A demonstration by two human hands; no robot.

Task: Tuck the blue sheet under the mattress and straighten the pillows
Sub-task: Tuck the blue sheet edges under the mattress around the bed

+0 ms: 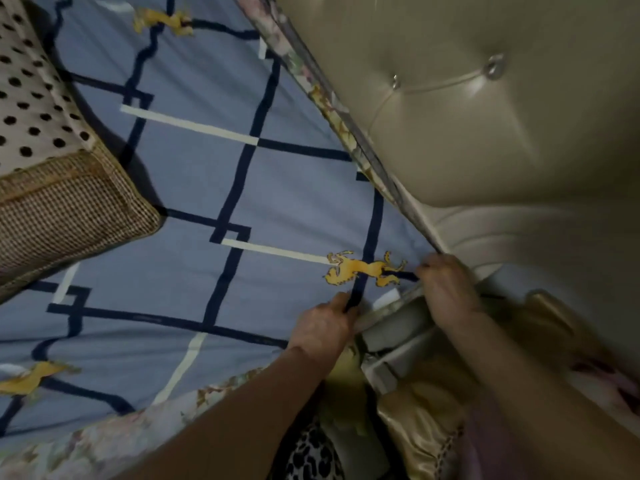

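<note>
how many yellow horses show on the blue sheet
3: one horse by the hands at the corner, one at the top edge, one cut off at the left edge. Pillows may hide more.

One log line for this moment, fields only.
phase: tucking corner | left hand: grips sheet edge | right hand: grips sheet by headboard | pillows: untouched

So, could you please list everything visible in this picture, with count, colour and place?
blue sheet with dark grid lines and yellow figures: one, spread over the bed
polka-dot pillow with woven brown border: one, cream, black and brown, upper left
beige tufted padded headboard: one, upper right
floral fabric edge: pale, between sheet and headboard
gold satin cloth: lower right
left hand: grips sheet edge
right hand: grips sheet corner
</note>
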